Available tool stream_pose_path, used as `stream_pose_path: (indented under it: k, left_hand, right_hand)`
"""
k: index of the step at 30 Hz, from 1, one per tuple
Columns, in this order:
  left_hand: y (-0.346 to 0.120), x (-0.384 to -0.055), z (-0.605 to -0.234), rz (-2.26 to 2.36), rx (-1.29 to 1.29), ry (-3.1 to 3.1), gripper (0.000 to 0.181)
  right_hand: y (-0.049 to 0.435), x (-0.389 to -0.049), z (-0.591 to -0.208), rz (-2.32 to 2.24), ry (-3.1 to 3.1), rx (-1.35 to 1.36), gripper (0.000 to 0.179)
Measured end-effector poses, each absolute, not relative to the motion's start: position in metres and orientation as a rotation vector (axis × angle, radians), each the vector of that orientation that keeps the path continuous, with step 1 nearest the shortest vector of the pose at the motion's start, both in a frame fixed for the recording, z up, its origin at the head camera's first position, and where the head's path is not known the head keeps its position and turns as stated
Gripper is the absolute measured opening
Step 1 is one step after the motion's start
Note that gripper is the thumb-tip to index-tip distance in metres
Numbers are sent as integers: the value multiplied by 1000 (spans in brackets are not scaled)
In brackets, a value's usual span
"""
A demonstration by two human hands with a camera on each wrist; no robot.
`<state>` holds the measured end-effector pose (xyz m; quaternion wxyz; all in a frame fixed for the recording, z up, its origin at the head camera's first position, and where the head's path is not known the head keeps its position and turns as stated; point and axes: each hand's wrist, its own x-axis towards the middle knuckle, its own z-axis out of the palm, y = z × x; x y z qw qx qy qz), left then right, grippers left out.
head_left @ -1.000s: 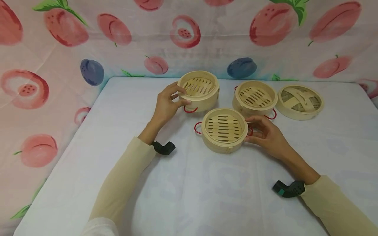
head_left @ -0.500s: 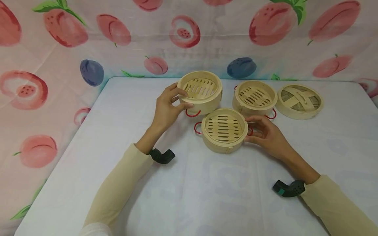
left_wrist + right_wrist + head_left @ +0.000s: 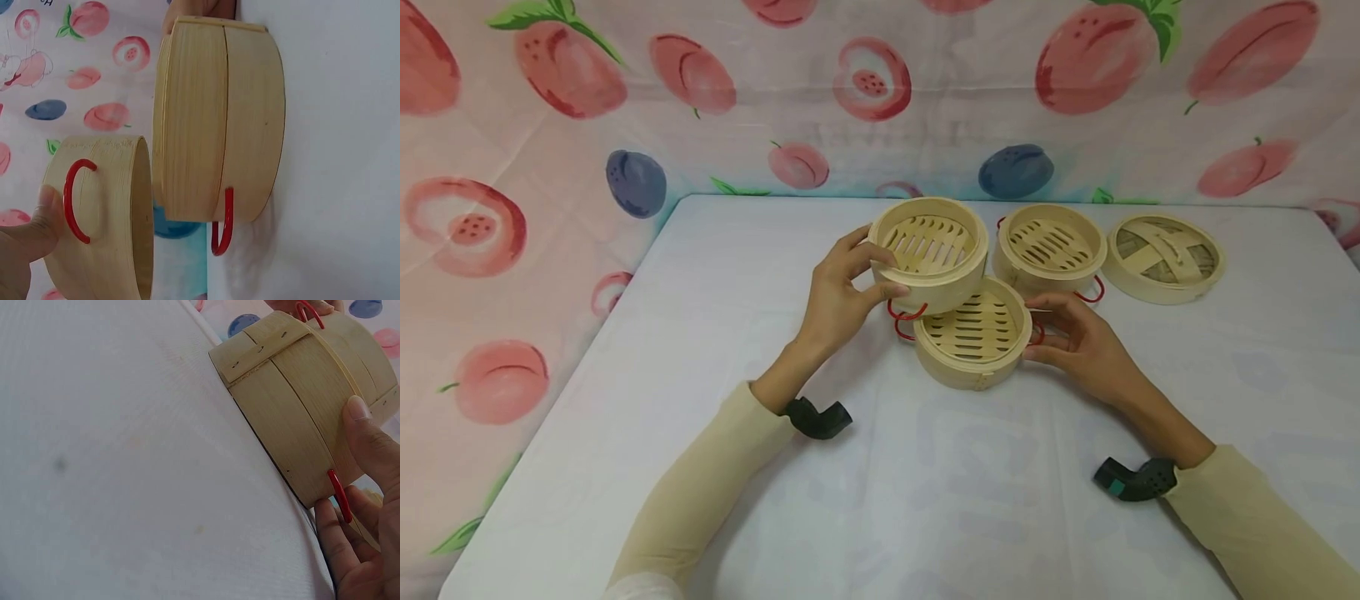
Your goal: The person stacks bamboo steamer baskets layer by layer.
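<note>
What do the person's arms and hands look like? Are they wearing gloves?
No gloves: the left hand and right hand are bare. The left sleeve and right sleeve are long and plain beige. Each wrist has a bent black gadget: the left gadget looks plain, while the right gadget has a small teal patch.

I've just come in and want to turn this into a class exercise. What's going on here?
A person is handling bamboo steamer baskets on a white-covered table. The left hand holds one raised basket by its side, above the front basket and not seated on it. The right hand grips the front basket beside its red handle. A third basket and a lid sit farther back, toward the person's right.
</note>
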<state>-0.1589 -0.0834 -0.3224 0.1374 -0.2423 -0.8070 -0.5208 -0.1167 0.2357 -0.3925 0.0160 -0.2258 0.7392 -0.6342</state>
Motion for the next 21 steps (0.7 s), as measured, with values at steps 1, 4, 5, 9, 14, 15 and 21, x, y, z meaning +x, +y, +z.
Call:
stream_pose_path:
  k: [1,4,5,9,14,15,21]
  left_hand:
    - [-83,-158,-323,-1505,-702,-2336,25]
    - [-80,-154,-324,-1505,-703,-2345,25]
    - [-79,-154,-324,-1502,-707,-2346,25]
    - [-76,-151,-327,-1499,-732,-2340,25]
    - [-72,-147,-329,-1505,-752,-2325,26]
    - [-71,-146,-330,-1505,-752,-2326,26]
    - [-67,-142,-331,-1527,-758,-2327,27]
  right_hand:
    - [236,-117,-393,-1971,2301,-702,62]
    - [236,-117,-393,-1972,2299,-707,61]
    - [236,-117,-393,-1974,2296,-710,61]
    - [236,-117,-393,-1978,2293,-716,62]
    - [236,-116,-392,-1973,2297,-721,62]
    - [236,-116,-392,-1973,2297,-723,62]
    - [236,-117,-393,-1988,2282,-749,62]
